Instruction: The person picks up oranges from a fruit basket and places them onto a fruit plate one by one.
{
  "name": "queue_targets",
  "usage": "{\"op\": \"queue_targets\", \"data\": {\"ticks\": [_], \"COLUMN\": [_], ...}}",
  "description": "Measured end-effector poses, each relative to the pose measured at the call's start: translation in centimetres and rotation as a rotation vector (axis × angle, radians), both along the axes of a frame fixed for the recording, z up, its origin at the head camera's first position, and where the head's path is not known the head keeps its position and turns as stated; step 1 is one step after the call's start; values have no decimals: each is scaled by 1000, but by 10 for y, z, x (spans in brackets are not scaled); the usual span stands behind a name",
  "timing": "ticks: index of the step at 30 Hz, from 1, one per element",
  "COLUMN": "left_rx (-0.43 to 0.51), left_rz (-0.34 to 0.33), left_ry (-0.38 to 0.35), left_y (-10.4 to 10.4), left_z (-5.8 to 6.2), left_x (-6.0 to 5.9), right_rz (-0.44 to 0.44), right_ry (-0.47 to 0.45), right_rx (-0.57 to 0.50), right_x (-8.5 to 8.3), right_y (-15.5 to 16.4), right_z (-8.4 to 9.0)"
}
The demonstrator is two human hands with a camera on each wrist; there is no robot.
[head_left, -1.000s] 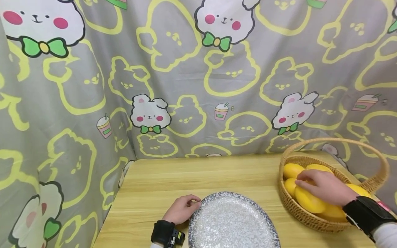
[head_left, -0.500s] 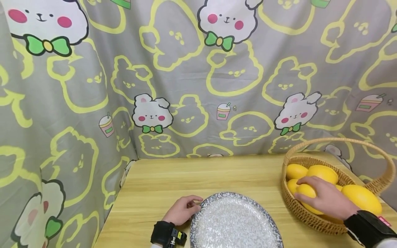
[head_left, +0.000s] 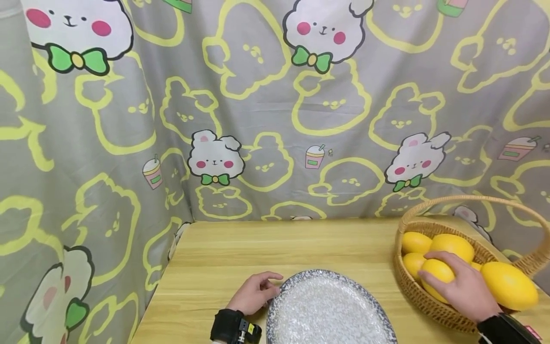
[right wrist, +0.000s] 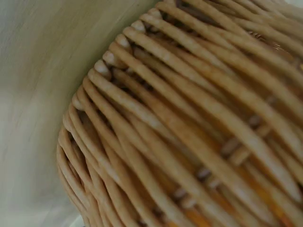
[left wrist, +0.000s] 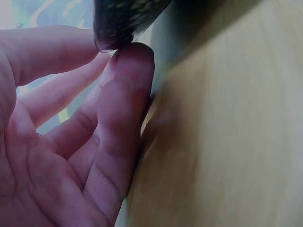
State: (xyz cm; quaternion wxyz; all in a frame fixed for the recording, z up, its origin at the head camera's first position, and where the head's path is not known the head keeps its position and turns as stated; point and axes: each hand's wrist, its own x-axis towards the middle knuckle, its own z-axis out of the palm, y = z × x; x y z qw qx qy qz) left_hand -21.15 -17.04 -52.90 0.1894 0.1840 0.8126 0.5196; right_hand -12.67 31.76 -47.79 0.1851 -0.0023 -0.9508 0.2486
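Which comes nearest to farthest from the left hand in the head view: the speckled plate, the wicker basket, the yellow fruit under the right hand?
From the left hand:
1. Speckled plate, touching its fingertips, just to the right.
2. Yellow fruit under the right hand, at the basket's near left.
3. Wicker basket, far right; its near wall is about level with that fruit, too close to call.

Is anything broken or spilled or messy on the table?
No, nothing looks wrong. The speckled plate sits flat and whole on the table, with the left hand at its rim. The yellow fruits all lie inside the basket, where the right hand grips one fruit. Nothing has spilled.
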Motion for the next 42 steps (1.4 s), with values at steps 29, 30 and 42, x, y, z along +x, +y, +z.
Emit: {"op": "queue_targets", "data": {"ticks": [29, 30, 42], "left_rx": [15, 16, 6], "left_rz": [48, 49, 63], "left_ry": [34, 32, 35], "left_y": [1, 1, 3], "left_z": [1, 2, 8], "left_x": [3, 3, 6], "right_rz": [-45, -46, -36], "right_ry": [-15, -16, -40], "right_rx": [-44, -44, 34], "right_x": [4, 4, 2], "right_y": [-6, -7, -6], "right_z": [-2, -1, 8]}}
